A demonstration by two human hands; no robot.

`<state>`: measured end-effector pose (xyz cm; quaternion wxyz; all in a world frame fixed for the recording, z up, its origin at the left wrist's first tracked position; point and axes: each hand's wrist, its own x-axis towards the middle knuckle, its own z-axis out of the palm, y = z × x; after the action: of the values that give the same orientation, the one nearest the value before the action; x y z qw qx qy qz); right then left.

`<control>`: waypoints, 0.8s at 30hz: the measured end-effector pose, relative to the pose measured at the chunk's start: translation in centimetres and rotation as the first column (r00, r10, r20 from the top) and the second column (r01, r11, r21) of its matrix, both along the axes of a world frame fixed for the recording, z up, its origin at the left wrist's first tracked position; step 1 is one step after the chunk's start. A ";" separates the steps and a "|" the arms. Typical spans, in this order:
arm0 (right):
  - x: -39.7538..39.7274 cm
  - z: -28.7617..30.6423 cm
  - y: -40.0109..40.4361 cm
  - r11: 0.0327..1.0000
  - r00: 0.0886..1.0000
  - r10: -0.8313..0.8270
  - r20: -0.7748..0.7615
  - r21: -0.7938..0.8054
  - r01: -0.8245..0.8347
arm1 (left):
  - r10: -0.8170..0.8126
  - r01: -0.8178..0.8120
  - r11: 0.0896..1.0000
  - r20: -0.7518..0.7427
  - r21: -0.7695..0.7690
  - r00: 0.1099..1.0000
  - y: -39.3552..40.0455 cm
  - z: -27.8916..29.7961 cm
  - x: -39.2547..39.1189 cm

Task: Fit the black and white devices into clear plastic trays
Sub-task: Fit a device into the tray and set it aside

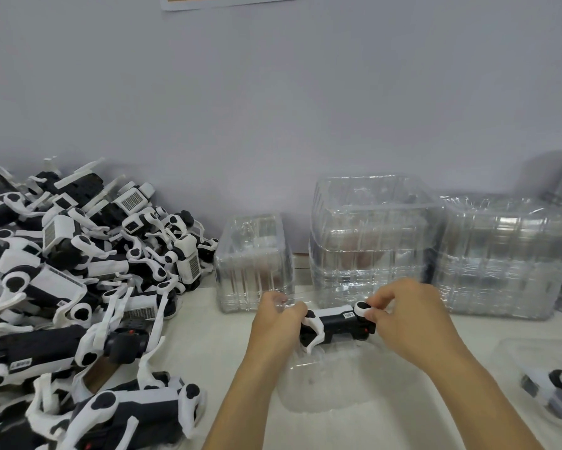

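Clear plastic tray lies on the table directly beneath the black and white device, whose long axis runs left-right. Left hand grips one end; right hand pinches the other.

Both bare forearms reach forward from the bottom edge and converge toward the middle. The left hand has its back turned up, its fingers curled round the left end of the black and white device. The right hand comes in from the right, knuckles up, its fingertips pinching the round white joint at the device's right end.
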<state>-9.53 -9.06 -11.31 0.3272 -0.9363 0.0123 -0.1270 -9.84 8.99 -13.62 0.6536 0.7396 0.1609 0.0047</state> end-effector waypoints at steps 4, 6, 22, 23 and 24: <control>0.3 0.3 -0.7 0.998 0.997 0.046 -0.062 0.035 -0.044 | 0.015 -0.015 1.000 0.020 0.007 1.000 0.0 -0.1 0.0; 0.3 0.4 -0.8 0.997 0.995 0.049 -0.086 0.061 -0.044 | 0.010 -0.010 1.000 0.026 0.013 1.000 0.0 -0.2 -0.1; 0.3 0.0 -0.5 0.999 0.999 0.002 -0.042 0.054 0.001 | 0.012 -0.014 0.999 0.054 0.029 0.998 -0.1 -0.4 0.2; 0.3 0.1 -0.4 0.999 0.999 0.020 -0.034 0.028 -0.019 | 0.016 -0.018 0.999 0.057 0.027 0.998 -0.1 -0.4 0.2; 0.2 0.2 -0.2 0.999 0.999 0.033 -0.020 -0.012 -0.034 | 0.019 -0.021 0.999 0.060 0.027 0.998 0.0 -0.5 0.3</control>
<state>-9.36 -9.27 -11.12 0.3234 -0.9396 -0.0010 -0.1125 -9.59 8.95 -14.10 0.6479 0.7463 0.1486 0.0357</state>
